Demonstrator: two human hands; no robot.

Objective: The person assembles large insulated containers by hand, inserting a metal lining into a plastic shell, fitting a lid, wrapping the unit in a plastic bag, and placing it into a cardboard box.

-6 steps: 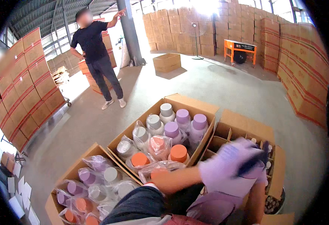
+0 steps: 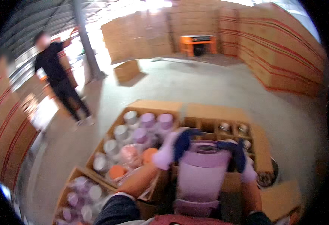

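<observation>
A large lilac bottle [image 2: 202, 168], uncapped as far as I can see, stands upright close in front of me, its round mouth turned up. My left hand [image 2: 175, 148], in a lilac glove with dark blue fingers, is closed at the left of its rim. On the other side, my right hand [image 2: 239, 157] wears a matching glove and has its fingers bent onto the rim. Motion blur hides the exact fingertips. Left of my hands, a carton [image 2: 97, 152] holds several bottles with grey, lilac and orange caps. Beyond them lies a divided carton [image 2: 260, 144] with silver-topped pieces in some cells.
Another carton [image 2: 62, 198] of plastic-wrapped bottles is at the near left. A round dark container [image 2: 274, 168] sits beside the divided carton. Farther off are a lone box [image 2: 127, 71], an orange-framed machine [image 2: 197, 45], stacked cartons [image 2: 284, 48] and a pointing person [image 2: 57, 67].
My view has swung right, so the scene sits farther left. My hands, crossed and blurred before, are now apart on either side of the lilac bottle's rim.
</observation>
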